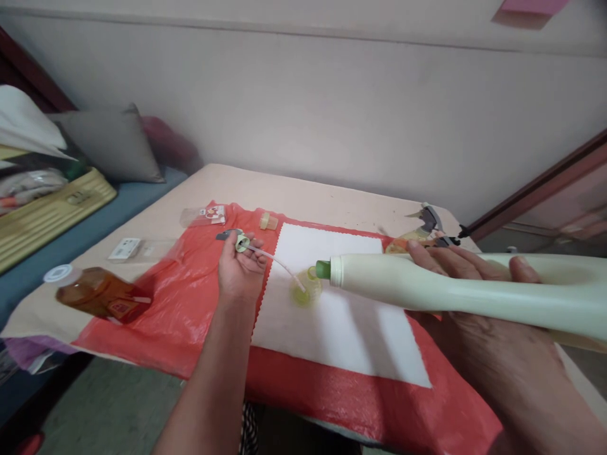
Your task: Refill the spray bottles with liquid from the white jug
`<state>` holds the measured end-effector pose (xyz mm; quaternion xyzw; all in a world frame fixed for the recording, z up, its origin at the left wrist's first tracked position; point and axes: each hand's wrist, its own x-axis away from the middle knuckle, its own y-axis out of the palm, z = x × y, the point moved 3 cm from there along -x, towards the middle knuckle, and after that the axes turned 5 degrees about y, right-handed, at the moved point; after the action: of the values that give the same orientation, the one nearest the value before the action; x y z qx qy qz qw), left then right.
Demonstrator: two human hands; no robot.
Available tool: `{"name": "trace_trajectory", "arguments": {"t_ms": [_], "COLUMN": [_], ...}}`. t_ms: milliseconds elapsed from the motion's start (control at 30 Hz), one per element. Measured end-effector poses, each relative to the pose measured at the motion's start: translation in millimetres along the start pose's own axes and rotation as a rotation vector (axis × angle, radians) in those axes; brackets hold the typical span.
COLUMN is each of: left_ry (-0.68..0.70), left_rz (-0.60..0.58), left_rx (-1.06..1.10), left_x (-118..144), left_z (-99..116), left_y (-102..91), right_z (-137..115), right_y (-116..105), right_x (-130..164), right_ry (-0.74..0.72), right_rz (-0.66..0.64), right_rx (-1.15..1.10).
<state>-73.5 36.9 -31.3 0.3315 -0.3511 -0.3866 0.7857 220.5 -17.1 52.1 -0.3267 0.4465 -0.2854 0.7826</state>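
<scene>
The right hand (pixel 478 316) was closed around a long cream bottle (pixel 455 287), fingers over its top and thumb side beneath, holding it almost level above the right part of the table (pixel 303 193). Its green spout (pixel 323 270) pointed left at a small yellowish bottle (pixel 306 288), which stood on a white cloth (pixel 332 303) near that cloth's left edge; whether the spout touched it could not be told. The left hand (pixel 239 268) was curled shut on a spray head (pixel 237 240), its thin tube (pixel 275 260) running rightward down toward the small bottle. The cloth lay on a red plastic sheet (pixel 180 297) that covered the table's near side. A brown bottle (pixel 97 294) lay tilted at the sheet's left edge, near the table's left corner. A small yellow cap (pixel 268 221) sat by the cloth's far left corner, a clear packet (pixel 203 216) further left. Another trigger sprayer (pixel 429 224) rested at the far right corner.
</scene>
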Motion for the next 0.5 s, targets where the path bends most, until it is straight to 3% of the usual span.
{"name": "trace_trajectory", "arguments": {"t_ms": [500], "left_ry": [0.021], "left_rz": [-0.024], "left_rx": [-0.026], "left_x": [-1.4], "left_z": [1.7], "left_y": [-0.8], "right_z": [-1.9], "right_y": [-6.0], "right_x": [-1.5], "right_ry": [-0.001], "right_rz": [0.003], "right_rx": [0.034]}}
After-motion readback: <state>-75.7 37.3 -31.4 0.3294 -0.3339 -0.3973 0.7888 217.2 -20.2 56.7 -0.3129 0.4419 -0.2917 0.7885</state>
